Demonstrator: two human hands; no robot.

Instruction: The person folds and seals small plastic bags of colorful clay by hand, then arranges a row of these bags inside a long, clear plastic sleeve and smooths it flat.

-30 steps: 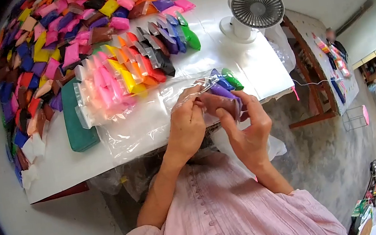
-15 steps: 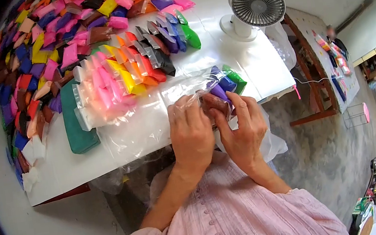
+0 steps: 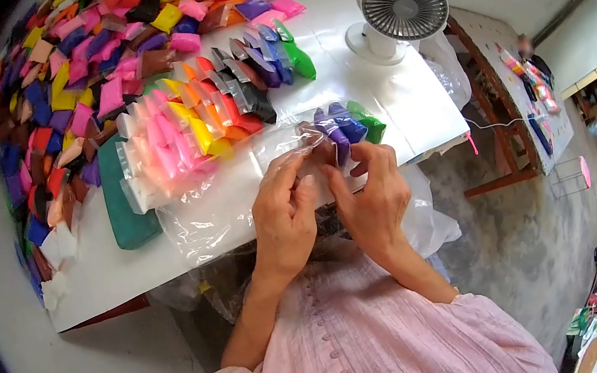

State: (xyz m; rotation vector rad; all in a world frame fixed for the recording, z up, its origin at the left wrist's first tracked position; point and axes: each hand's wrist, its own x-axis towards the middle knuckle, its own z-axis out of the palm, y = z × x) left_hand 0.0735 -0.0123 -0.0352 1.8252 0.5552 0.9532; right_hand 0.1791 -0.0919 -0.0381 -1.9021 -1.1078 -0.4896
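A clear plastic bag (image 3: 216, 226) lies along the table's near edge. Toward its right end sit a brown packet (image 3: 321, 152), a purple packet (image 3: 335, 137), a blue packet (image 3: 349, 124) and a green packet (image 3: 367, 122), side by side. My left hand (image 3: 284, 215) is closed on the bag's plastic, fingers curled beside the brown packet. My right hand (image 3: 371, 195) is at the near ends of the brown and purple packets, its thumb and bent fingers apart. Beyond the bag, rows of colored packets (image 3: 207, 119) overlap, running from white and pink to green.
A big heap of mixed colored packets (image 3: 79, 88) covers the table's far left. A dark green block (image 3: 123, 201) stands left of the rows. A white fan (image 3: 403, 9) is at the back right. Another person (image 3: 530, 59) is by a farther table.
My right hand has loosened from the brown packet, thumb and fingers now apart. The left hand has moved slightly left and turned. The brown packet now lies more in line with the purple one.
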